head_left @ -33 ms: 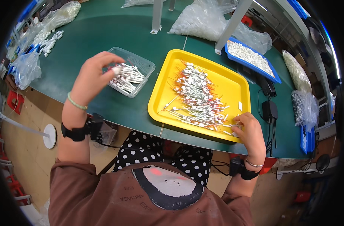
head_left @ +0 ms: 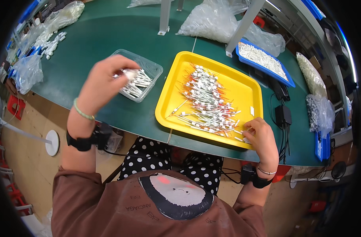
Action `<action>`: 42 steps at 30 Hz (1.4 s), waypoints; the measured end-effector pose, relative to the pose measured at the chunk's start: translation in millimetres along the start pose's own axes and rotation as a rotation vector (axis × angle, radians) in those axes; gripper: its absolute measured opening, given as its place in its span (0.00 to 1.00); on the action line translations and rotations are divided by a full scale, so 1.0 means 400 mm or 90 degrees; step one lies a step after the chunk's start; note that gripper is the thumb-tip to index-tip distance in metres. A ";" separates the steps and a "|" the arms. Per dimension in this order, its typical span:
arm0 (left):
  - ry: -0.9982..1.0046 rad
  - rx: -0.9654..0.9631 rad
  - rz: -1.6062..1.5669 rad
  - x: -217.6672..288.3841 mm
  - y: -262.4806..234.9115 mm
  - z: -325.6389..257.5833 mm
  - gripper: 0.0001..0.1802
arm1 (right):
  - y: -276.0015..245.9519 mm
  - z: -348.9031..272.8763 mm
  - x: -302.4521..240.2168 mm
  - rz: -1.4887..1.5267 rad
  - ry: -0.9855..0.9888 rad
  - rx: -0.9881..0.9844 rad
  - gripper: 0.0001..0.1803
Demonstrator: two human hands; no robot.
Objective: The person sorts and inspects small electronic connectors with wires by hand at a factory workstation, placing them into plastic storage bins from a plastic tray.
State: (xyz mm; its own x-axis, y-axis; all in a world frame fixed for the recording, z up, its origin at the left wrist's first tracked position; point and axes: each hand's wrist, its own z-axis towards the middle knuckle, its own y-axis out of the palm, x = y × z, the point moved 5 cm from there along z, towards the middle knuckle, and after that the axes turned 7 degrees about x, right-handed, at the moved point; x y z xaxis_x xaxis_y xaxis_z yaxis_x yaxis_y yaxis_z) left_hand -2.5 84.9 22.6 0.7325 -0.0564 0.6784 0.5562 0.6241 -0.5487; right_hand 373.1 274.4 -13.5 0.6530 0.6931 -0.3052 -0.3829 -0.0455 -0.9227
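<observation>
My left hand (head_left: pixel 105 81) hovers over the clear plastic box (head_left: pixel 156 71), fingers bent and thumb apart from them. Its thumb tip looks white and is smeared by motion; no held piece can be made out. Inside the box lie slim white stick-like parts (head_left: pixel 143 79). At the near right corner of the yellow tray (head_left: pixel 168 94), my right hand (head_left: pixel 261 136) has its fingers curled together beside small white tube pieces (head_left: pixel 238 139); what lies between the fingertips is hidden. A long pile of white parts with thin orange wires (head_left: pixel 206 94) runs across the tray.
A blue tray (head_left: pixel 283 75) of small white pieces stands at the back right, near a metal post (head_left: pixel 243 29) and a large bag of white parts (head_left: pixel 210 21). Black adapters with cables (head_left: pixel 283 116) lie right of the yellow tray. Loose white parts (head_left: pixel 52 45) lie far left.
My left hand has moved slightly right and farther over the clear box, its fingers bending down more. The right hand stays almost in place at the tray corner.
</observation>
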 end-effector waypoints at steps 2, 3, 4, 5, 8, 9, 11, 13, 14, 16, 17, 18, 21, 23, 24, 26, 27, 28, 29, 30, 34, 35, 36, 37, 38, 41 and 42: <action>0.048 -0.138 -0.013 0.087 0.101 -0.022 0.11 | 0.016 0.000 0.022 0.026 -0.005 -0.014 0.10; 0.115 -0.171 0.032 0.113 0.146 -0.043 0.11 | 0.013 0.005 0.017 0.023 -0.003 -0.016 0.10; 0.130 -0.182 0.084 0.122 0.187 -0.053 0.11 | 0.013 0.012 0.004 0.056 0.007 0.007 0.09; 0.131 -0.170 0.165 0.115 0.224 -0.060 0.10 | 0.012 0.014 -0.004 0.090 0.016 0.031 0.07; 0.153 -0.202 0.291 0.111 0.290 -0.070 0.07 | 0.018 0.000 0.013 0.039 0.009 0.055 0.06; 0.169 -0.196 0.314 0.115 0.302 -0.073 0.07 | 0.024 -0.001 0.019 0.041 0.013 0.041 0.06; 0.184 -0.189 0.339 0.106 0.317 -0.075 0.06 | 0.022 -0.003 0.018 0.022 0.005 0.049 0.06; 0.216 -0.182 0.354 0.095 0.325 -0.076 0.06 | 0.025 0.000 0.015 0.005 -0.006 0.056 0.06; 0.215 -0.181 0.357 0.100 0.325 -0.074 0.06 | 0.028 0.003 0.012 -0.016 -0.010 0.061 0.06; 0.166 -0.188 0.360 0.103 0.319 -0.065 0.07 | 0.030 0.008 0.011 -0.034 -0.013 0.066 0.06; 0.165 -0.188 0.364 0.102 0.314 -0.060 0.07 | 0.023 0.007 0.016 -0.022 0.004 0.063 0.06; 0.146 -0.167 0.318 0.101 0.302 -0.052 0.07 | 0.017 0.007 0.016 -0.011 0.019 0.060 0.06; 0.103 -0.116 0.184 0.114 0.263 -0.038 0.06 | -0.018 0.000 -0.001 0.065 0.049 0.155 0.07; 0.082 -0.091 0.092 0.135 0.244 -0.033 0.06 | -0.022 -0.007 -0.040 0.124 -0.027 0.214 0.08; 0.002 -0.117 -0.044 0.141 0.242 -0.045 0.06 | -0.026 -0.012 -0.072 0.184 -0.108 0.269 0.10; -0.064 -0.130 -0.247 0.149 0.250 -0.073 0.11 | 0.002 -0.012 -0.138 0.264 -0.121 0.269 0.11; -0.068 -0.127 -0.246 0.148 0.253 -0.087 0.11 | 0.019 -0.012 -0.172 0.343 -0.134 0.266 0.12; -0.071 -0.131 -0.299 0.153 0.260 -0.093 0.12 | 0.029 -0.015 -0.196 0.340 -0.132 0.266 0.12; -0.074 -0.135 -0.352 0.158 0.264 -0.097 0.13 | 0.040 -0.016 -0.211 0.388 -0.103 0.260 0.12; -0.051 -0.135 -0.358 0.162 0.264 -0.097 0.14 | 0.048 -0.014 -0.217 0.437 -0.075 0.254 0.12; -0.018 -0.151 -0.313 0.166 0.261 -0.095 0.11 | 0.049 -0.018 -0.232 0.483 -0.068 0.222 0.11; -0.027 -0.154 -0.305 0.166 0.260 -0.095 0.11 | 0.048 -0.019 -0.234 0.483 -0.072 0.223 0.11; -0.035 -0.157 -0.299 0.166 0.260 -0.098 0.11 | 0.050 -0.021 -0.233 0.488 -0.065 0.215 0.11; -0.033 -0.155 -0.300 0.167 0.260 -0.100 0.11 | 0.051 -0.023 -0.233 0.493 -0.059 0.207 0.10; -0.023 -0.150 -0.296 0.165 0.261 -0.102 0.11 | 0.050 -0.026 -0.235 0.492 -0.062 0.207 0.10; 0.013 -0.131 -0.263 0.164 0.269 -0.108 0.11 | 0.054 -0.028 -0.237 0.497 -0.064 0.195 0.10; 0.036 -0.122 -0.233 0.167 0.269 -0.109 0.10 | 0.056 -0.030 -0.238 0.493 -0.067 0.186 0.10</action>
State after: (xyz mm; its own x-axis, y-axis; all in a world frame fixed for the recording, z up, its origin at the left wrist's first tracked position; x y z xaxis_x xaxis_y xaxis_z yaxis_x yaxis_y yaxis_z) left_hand 123.3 114.4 -12.4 0.4903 -0.2944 0.8203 0.8430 0.3990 -0.3607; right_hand 310.3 198.7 -8.0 0.0761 0.6065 -0.7914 -0.8619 -0.3591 -0.3580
